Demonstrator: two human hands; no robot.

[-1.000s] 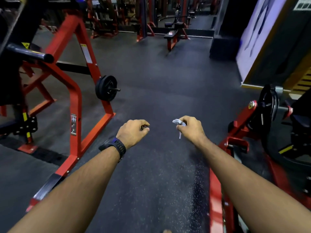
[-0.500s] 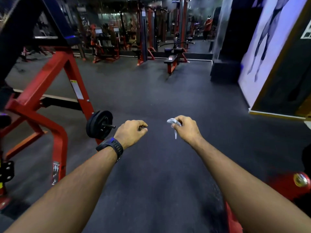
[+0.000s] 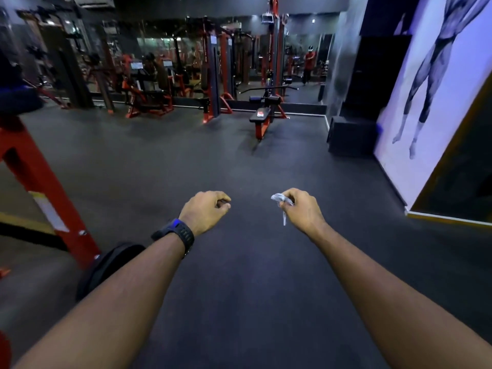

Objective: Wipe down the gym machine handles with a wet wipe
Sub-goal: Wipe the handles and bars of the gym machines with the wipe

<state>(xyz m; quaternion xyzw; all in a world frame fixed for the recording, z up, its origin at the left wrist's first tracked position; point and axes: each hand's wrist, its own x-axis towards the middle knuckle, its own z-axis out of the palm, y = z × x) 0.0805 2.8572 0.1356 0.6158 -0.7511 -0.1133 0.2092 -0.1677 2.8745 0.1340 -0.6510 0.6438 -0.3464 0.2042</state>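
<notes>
Both arms reach forward over the dark rubber floor. My right hand (image 3: 300,210) pinches a crumpled white wet wipe (image 3: 281,201), a thin strip of it dangling below the fingers. My left hand (image 3: 203,210), with a dark watch on the wrist, has its fingers curled and holds nothing. No machine handle is near either hand. The closest machine is a red frame (image 3: 40,182) at the left. Far ahead a long black pulldown bar (image 3: 267,89) hangs at a red cable machine.
A black weight plate (image 3: 106,265) sits on the red frame just under my left forearm. A red bench (image 3: 261,118) stands far ahead before a mirror wall. A lit poster wall (image 3: 431,102) runs along the right. A dark box (image 3: 351,137) sits at its far end.
The view has lifted and moved forward. The red machine at the right has dropped out of view and the left frame has slid down and left. Both hands keep their poses.
</notes>
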